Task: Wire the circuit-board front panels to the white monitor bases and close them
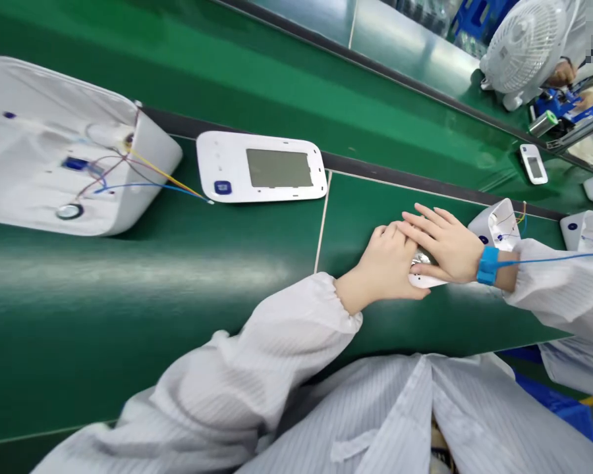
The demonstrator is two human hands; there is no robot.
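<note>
My left hand (388,263) is closed on a white plastic panel (427,282), its thumb along the near edge and its fingers curled over the far side. A shiny silvery piece (420,259) shows on the panel between my hands; its exact kind is unclear. My right hand (447,242), with a blue wrist strap (487,266), lies over the panel, fingers stretched out and overlapping the left fingertips. Most of the panel is hidden under both hands. Just behind the right hand stands a white housing (485,226) with coloured wires.
To the left lies a large open white housing (153,158) with loose wires, beside a white display panel (279,168). A dark seam (375,172) crosses the green bench. At the back right are a white fan (524,46), another display panel (534,164) and a person's hand (562,72).
</note>
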